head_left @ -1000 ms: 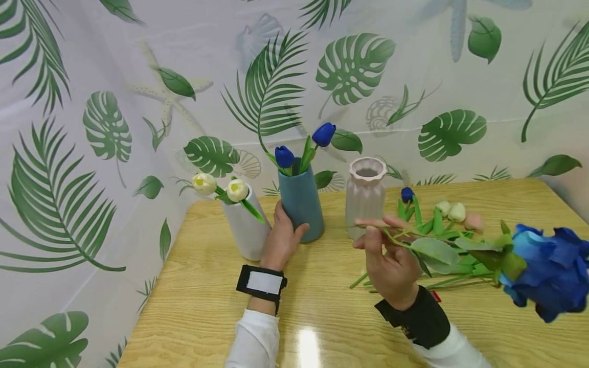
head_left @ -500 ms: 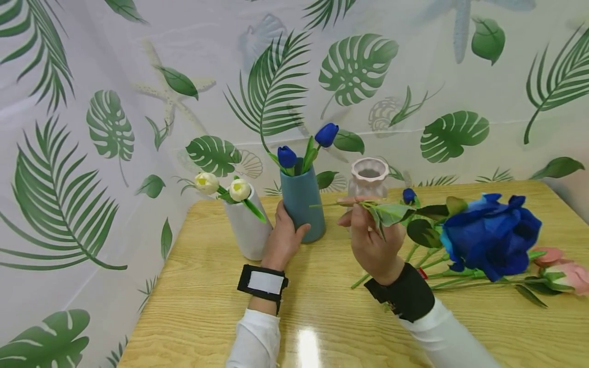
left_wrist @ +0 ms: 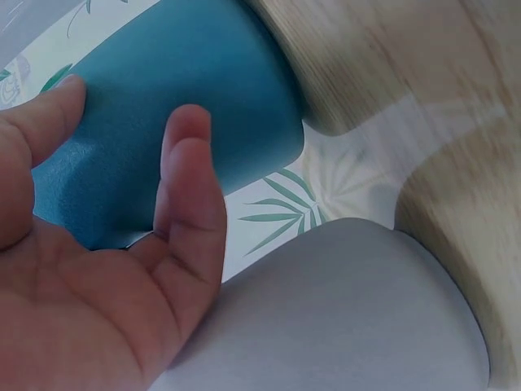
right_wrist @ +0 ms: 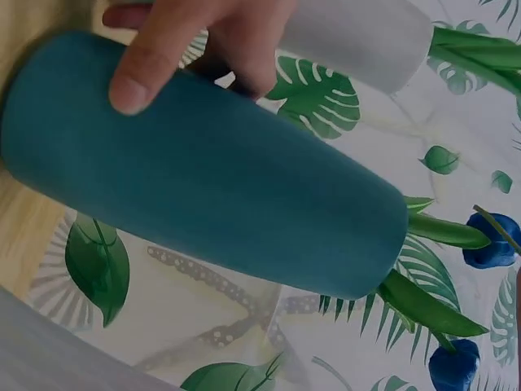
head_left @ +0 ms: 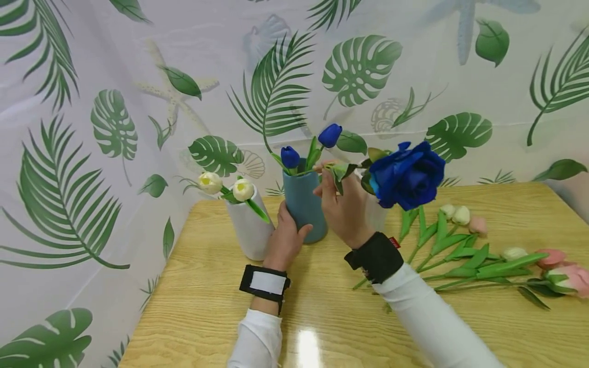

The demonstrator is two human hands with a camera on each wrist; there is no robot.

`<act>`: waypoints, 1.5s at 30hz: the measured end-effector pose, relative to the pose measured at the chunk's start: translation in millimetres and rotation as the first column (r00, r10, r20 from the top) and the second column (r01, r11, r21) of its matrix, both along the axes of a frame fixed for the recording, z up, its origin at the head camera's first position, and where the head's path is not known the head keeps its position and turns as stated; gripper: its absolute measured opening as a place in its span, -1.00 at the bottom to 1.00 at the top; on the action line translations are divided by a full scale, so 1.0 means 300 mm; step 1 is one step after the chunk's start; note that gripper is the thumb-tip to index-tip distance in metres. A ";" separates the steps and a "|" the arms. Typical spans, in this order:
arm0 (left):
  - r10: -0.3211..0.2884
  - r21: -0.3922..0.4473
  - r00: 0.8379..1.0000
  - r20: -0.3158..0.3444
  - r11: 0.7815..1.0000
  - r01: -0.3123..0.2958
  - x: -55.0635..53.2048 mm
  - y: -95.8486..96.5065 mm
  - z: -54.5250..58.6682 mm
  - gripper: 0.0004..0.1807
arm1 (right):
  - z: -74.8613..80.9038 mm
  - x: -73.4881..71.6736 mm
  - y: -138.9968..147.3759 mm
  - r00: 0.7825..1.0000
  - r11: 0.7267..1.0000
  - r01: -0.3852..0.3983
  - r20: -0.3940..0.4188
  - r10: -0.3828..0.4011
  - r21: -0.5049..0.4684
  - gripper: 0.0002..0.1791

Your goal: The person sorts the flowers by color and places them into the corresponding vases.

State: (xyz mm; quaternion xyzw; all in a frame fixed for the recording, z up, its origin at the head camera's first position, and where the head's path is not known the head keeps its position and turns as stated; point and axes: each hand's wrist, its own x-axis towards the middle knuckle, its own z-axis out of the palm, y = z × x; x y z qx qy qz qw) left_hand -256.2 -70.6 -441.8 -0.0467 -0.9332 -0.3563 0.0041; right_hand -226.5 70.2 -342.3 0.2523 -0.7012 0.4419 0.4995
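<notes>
In the head view my left hand (head_left: pixel 284 240) holds the lower left side of a teal vase (head_left: pixel 299 202), thumb across its front. The left wrist view shows the fingers around this vase too. Two blue tulips (head_left: pixel 330 136) stand in the vase. My right hand (head_left: pixel 345 209) pinches the stem of a large blue rose (head_left: pixel 409 176) close to the vase's rim. The rose's head points right, and its thin stem end reaches left over the vase mouth. In the right wrist view the teal vase (right_wrist: pixel 212 179) fills the middle.
A white vase (head_left: pixel 246 230) with two white tulips (head_left: pixel 243 189) stands left of the teal one. Behind my right hand a pale ribbed vase (head_left: pixel 376 212) is mostly hidden. Several tulips and a pink rose (head_left: pixel 570 280) lie on the wooden table (head_left: pixel 202 317) at right.
My right hand has carried the blue rose left and up, from beside the ribbed vase to the teal vase's mouth. The left hand has stayed on the teal vase.
</notes>
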 end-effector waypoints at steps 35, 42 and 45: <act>-0.055 0.034 0.998 -0.045 0.998 0.056 -0.002 0.002 -0.008 -0.02 | -0.057 -0.093 0.007 0.728 0.883 0.005 0.604 -0.326 0.470 -0.41; -0.034 0.004 0.999 -0.015 0.999 0.034 -0.002 -0.003 -0.005 -0.02 | -0.111 -0.076 -0.005 0.677 0.907 -0.046 0.681 -0.280 0.419 -0.42; -0.025 0.006 1.000 -0.012 1.000 0.025 0.000 -0.006 -0.007 -0.01 | -0.147 -0.067 -0.005 0.650 0.908 -0.061 0.707 -0.279 0.415 -0.41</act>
